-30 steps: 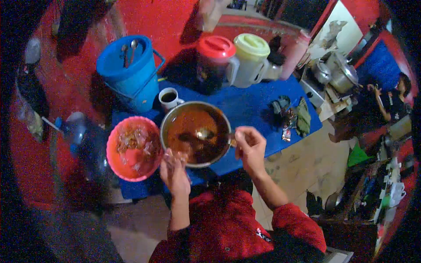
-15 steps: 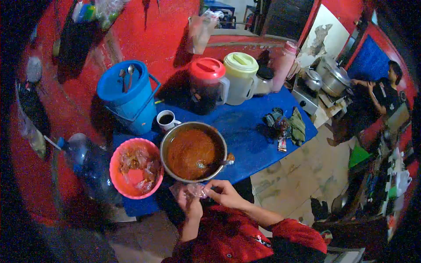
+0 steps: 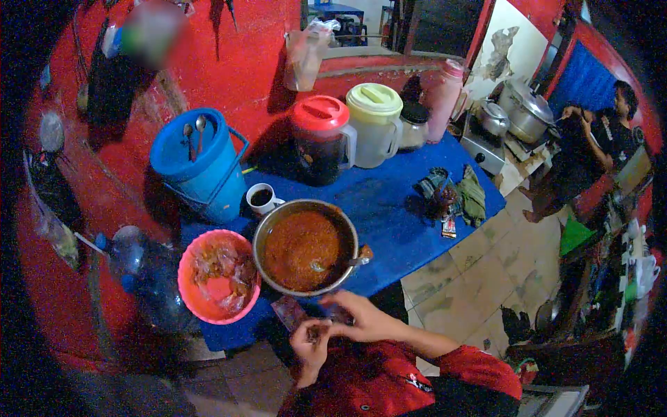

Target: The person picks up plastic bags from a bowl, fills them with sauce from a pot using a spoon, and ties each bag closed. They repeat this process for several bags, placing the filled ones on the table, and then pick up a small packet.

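My left hand [image 3: 310, 344] and my right hand [image 3: 358, 317] meet in front of my red shirt, just off the near table edge. Both have their fingers closed on a small clear plastic bag [image 3: 340, 314], mostly hidden by the fingers and blurred. Beside them at the table edge lies a pack of clear plastic bags [image 3: 288, 313]. Just beyond my hands stands a metal pot [image 3: 261, 274] of thick reddish-brown sauce [image 3: 302, 243], a ladle [image 3: 358, 262] resting over its right rim. Left of it is a pink basin [image 3: 187, 299] with filled clear bags [image 3: 226, 267] inside.
A cup of dark drink [image 3: 261, 199], a blue bucket [image 3: 198, 177] with spoons on its lid, a red-lidded pitcher [image 3: 321, 142] and a yellow-lidded pitcher [image 3: 373, 128] stand behind the pot. Cloths [image 3: 472, 198] lie at right. A person [image 3: 615, 135] is by the stove pots [image 3: 526, 111].
Both hands have drawn back toward my body and come closer together with the plastic bag. The pack at the table edge now shows more. The view has shifted slightly.
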Demonstrator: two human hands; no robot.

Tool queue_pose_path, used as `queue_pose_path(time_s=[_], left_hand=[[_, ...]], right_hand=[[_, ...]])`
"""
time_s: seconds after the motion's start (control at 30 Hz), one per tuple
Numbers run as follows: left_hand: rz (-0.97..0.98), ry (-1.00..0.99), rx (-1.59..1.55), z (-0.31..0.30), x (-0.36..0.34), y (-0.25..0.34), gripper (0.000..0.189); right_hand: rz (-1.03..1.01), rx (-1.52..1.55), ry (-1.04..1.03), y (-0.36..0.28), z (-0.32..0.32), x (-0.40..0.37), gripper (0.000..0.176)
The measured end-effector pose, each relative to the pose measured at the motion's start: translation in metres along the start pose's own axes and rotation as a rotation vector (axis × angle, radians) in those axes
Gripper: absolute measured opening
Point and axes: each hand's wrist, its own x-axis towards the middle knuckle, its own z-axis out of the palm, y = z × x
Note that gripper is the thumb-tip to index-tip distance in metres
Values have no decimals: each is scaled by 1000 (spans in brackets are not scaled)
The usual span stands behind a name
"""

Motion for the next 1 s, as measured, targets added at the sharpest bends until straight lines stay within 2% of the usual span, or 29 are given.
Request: queue_pose_path(time_s=[0.03,0.07,0.17,0.2,0.23,0.27,0.3,0.4,0.47,0.57,0.6,0.63,0.7,0.77,0.8,0.83,0.87,0.9,0.93,0.97,1.0], left_hand=[[-1,-4,3,-2,-2,-4,12],[-1,-18,81,-7,-5,-12,10],[-20,-56,172,-11,-7,-33,9],[-50,-87,192,-10,-3,-29,11],[71,-148,237,-5,-3,-16,16],[92,-218,330,-4,-8,-14,18],[95,-236,329,2,-11,-9,19],[113,-272,323,7,-12,-13,22],[121,-286,320,4,-15,-18,24],[52,-383,214,0,-16,-8,28],[-24,-406,150,0,-18,-1,29],[-99,-429,87,0,-19,2,31],[-125,-380,66,2,-26,-3,32],[-155,-335,46,-1,-34,-21,33],[-204,-288,-125,-5,-38,-41,31],[-251,-239,-297,-5,-37,-44,29],[-251,-239,-292,-5,-37,-46,29],[-73,-236,30,2,-31,-35,24],[102,-224,350,7,-29,-30,22],[102,-355,477,-3,-27,-42,22],[91,-350,480,-4,-30,-46,22]], right_hand=[[-18,14,-92,-2,2,-2,18],[-14,16,-87,2,1,-6,18],[243,28,-39,12,-11,-9,11],[240,28,-36,12,-11,-8,11],[157,48,-50,12,-8,-8,10],[74,70,-62,12,-4,-9,8],[197,104,-101,12,1,-10,8],[113,80,-62,12,-8,-6,9],[163,128,-28,12,-13,-7,8],[347,303,128,19,-20,-9,9],[421,430,181,23,-25,-12,9],[406,463,202,32,-24,-17,6],[391,501,217,42,-13,-30,9],[492,801,232,44,6,-38,29],[472,939,178,33,15,-40,42],[525,944,75,35,20,-49,43],[577,947,-30,37,24,-54,44],[607,925,-83,24,20,-49,33],[611,925,-93,33,21,-50,33],[470,733,-99,48,24,-53,29],[329,542,-104,50,25,-52,29]])
